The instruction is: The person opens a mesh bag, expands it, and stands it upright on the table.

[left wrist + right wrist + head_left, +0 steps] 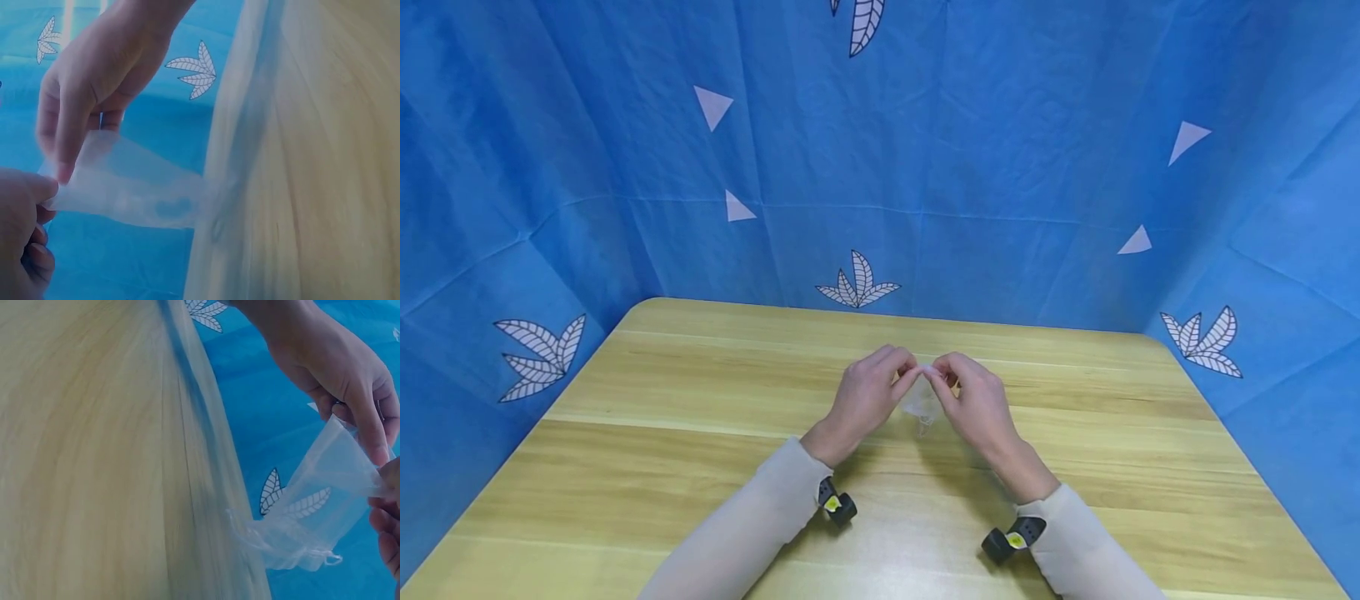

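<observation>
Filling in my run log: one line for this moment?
left hand: pinches sheer pouch | right hand: pinches same pouch | pouch: above wooden table

Both hands meet over the middle of the wooden table [700,433], the left hand [861,400] and right hand [977,404] pinching a sheer little pouch [921,406] between them. Left and right of that pouch the tabletop lies open. Beyond it, the blue leaf-print backdrop [1000,167] walls in the far edge and both sides.
</observation>
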Available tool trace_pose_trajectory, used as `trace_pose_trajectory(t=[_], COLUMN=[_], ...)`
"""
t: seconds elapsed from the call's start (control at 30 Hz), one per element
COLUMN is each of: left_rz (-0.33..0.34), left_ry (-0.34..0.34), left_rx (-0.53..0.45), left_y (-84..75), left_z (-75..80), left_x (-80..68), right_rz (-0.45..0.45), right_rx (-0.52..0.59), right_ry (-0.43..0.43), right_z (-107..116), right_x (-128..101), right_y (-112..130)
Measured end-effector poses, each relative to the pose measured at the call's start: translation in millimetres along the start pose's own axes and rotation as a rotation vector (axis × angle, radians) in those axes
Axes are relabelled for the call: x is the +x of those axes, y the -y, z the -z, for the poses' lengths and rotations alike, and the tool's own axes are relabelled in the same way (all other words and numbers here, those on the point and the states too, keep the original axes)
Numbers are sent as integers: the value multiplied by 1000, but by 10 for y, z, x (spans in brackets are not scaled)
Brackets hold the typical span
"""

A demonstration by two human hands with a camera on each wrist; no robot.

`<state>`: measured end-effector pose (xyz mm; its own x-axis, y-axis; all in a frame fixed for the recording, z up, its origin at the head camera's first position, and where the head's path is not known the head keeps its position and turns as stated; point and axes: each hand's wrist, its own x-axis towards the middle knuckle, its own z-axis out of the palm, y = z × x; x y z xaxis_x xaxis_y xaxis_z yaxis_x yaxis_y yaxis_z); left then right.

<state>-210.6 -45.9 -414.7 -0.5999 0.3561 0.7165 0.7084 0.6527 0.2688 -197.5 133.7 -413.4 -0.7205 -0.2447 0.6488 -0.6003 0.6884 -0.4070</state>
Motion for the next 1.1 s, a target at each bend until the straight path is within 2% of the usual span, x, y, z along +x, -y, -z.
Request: trace_pose_trajectory(t=[0.13, 0.27, 0.4, 0.6, 0.7, 0.87, 1.1], left_rz=[16, -15, -41, 69, 89, 53, -2], left_ry=[67, 112, 94, 51, 52, 76, 82], left_rx=[-35, -34, 2, 14, 5, -19, 11], left_y=[-34, -82, -114, -104, -99, -113, -155], left_z=[9, 10, 2, 0, -2, -15, -28], left_x=[3, 2, 4, -20, -30, -30, -22], right_rz=[5, -23, -77, -125, -111, -82, -113], right_rx=[-1, -14, -39, 7, 21, -7, -24], right_ry=[-47, -74, -68, 41, 57, 12, -33], right_z=[-6, -17, -39, -1, 3, -19, -14], right_x=[-6, -11, -14, -5, -1, -1, -17], right_y=[-13, -9, -8, -13, -12, 1, 32])
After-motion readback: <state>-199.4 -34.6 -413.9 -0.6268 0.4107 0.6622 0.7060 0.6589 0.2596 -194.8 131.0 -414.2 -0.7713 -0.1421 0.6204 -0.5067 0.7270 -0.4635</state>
